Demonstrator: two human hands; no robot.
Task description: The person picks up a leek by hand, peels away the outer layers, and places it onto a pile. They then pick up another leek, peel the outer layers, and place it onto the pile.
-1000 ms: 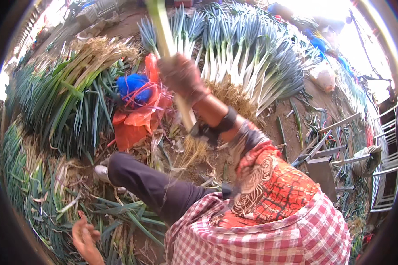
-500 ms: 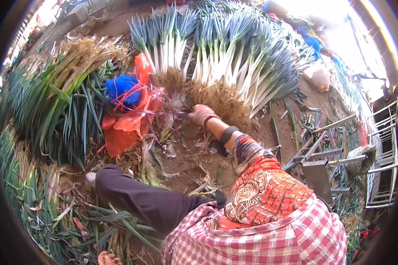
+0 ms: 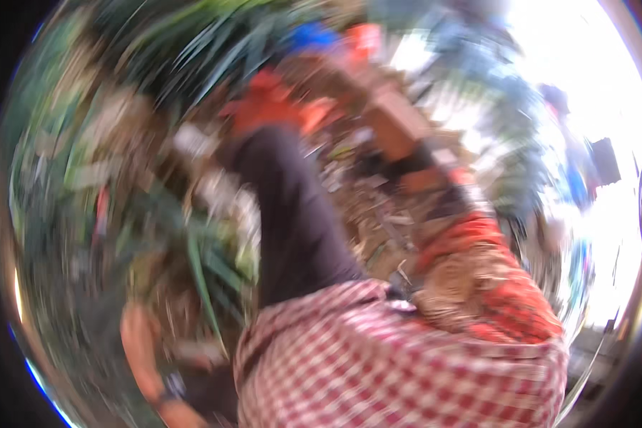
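Note:
Motion smears much of the view. My right arm reaches forward past a dark wristband, and my right hand (image 3: pixel 391 118) is a blurred shape over the littered ground; its fingers and anything in them cannot be made out. Ahead to its left lie a red-orange plastic bag (image 3: pixel 267 103) and a blue bundle (image 3: pixel 312 37). Blurred leeks (image 3: pixel 478 85) stretch to the right of that hand. At the lower left is my left hand (image 3: pixel 140 339), above a dark watch, beside long green leaves (image 3: pixel 203 278). Its fingers are too smeared to read.
My dark-trousered leg (image 3: pixel 292 207) extends forward between my arms. Scraps of dry leaf (image 3: pixel 381 214) litter the brown ground. More green leek leaves (image 3: pixel 214 50) are heaped at the far left. Bright light washes out the right side.
The view has swung and blurred. The bag and blue bundle appear farther up and right. My left forearm has come further into sight at the lower left; my right arm now points more steeply forward.

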